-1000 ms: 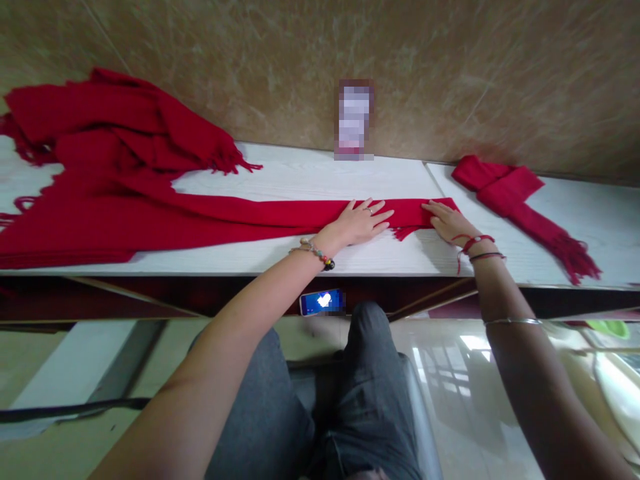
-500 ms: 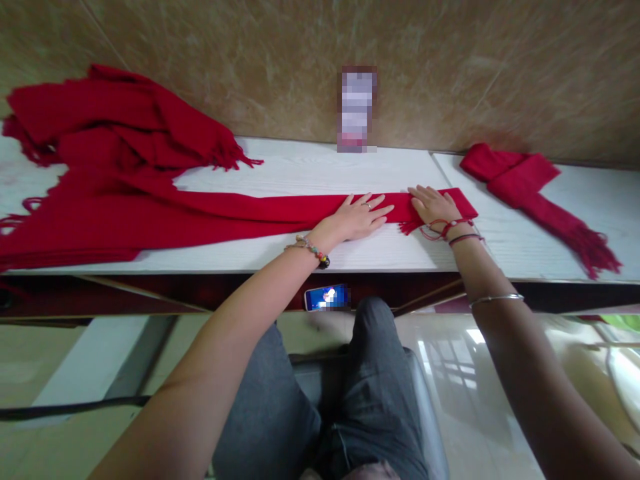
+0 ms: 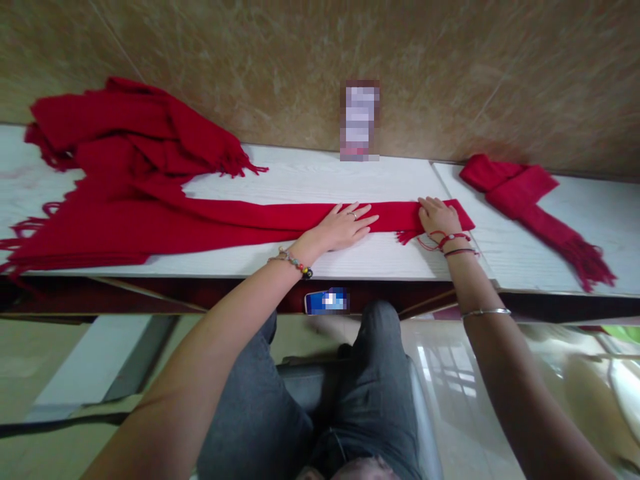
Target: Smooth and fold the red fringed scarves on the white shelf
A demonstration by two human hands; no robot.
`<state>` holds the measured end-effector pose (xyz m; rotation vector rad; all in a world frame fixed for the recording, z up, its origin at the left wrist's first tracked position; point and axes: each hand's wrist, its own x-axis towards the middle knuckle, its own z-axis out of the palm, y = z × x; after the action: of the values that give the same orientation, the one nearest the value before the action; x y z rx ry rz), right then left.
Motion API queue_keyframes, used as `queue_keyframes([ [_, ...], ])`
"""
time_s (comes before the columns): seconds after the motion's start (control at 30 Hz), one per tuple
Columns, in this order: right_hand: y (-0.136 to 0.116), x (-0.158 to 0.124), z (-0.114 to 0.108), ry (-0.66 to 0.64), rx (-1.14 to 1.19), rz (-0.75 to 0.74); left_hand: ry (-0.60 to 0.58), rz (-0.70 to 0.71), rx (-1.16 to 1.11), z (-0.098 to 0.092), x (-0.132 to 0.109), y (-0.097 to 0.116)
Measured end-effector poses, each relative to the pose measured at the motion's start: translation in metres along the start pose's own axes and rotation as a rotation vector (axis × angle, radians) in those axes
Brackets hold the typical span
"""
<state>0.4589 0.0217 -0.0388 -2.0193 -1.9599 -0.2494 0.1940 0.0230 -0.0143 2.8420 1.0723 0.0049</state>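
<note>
A long red scarf (image 3: 280,219), folded into a narrow strip, lies across the white table. It widens at the left, where fringe shows. My left hand (image 3: 341,227) rests flat on the strip with fingers spread, a ring on one of them. Nearer the strip's folded right end, my right hand (image 3: 440,217) presses down on the cloth, its fingers slightly bent over it. A small tuft of fringe (image 3: 409,237) pokes out from under the near edge, between the two hands.
A heaped red scarf (image 3: 135,123) lies at the back left, meeting the long one. Another folded red scarf (image 3: 530,193) sits at the right. Against the tiled wall stands a blurred-out item (image 3: 360,120). A lit phone (image 3: 325,301) is on the shelf beneath the tabletop (image 3: 310,175).
My left hand has slid a little leftward along the strip. My right hand stays near the folded end, its fingers more bent than before. The view has shifted slightly.
</note>
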Motion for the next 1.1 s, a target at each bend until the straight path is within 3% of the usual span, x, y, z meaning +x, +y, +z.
queue_keyframes([
  [0.27,-0.008,-0.002,-0.003,-0.022,-0.057,-0.004,0.025,0.004,0.014,0.0,-0.004,0.002],
  [0.43,-0.004,-0.004,-0.002,0.03,-0.02,-0.032,0.026,0.025,0.021,0.002,-0.003,0.001],
  [0.63,-0.003,-0.009,-0.001,0.002,-0.024,0.001,-0.051,0.103,0.029,-0.004,-0.006,-0.011],
  [0.77,-0.008,-0.009,-0.008,-0.005,-0.025,0.0,-0.035,0.124,0.015,-0.004,-0.012,-0.021],
  [0.9,-0.019,-0.009,-0.018,-0.049,-0.038,-0.117,0.002,0.133,-0.01,0.001,-0.013,-0.024],
  [1.0,-0.028,-0.012,-0.02,-0.154,-0.024,-0.259,0.013,0.139,-0.023,0.002,-0.013,-0.024],
  [1.1,-0.033,-0.018,-0.015,-0.191,0.014,-0.28,0.018,0.137,-0.035,0.002,-0.013,-0.024],
])
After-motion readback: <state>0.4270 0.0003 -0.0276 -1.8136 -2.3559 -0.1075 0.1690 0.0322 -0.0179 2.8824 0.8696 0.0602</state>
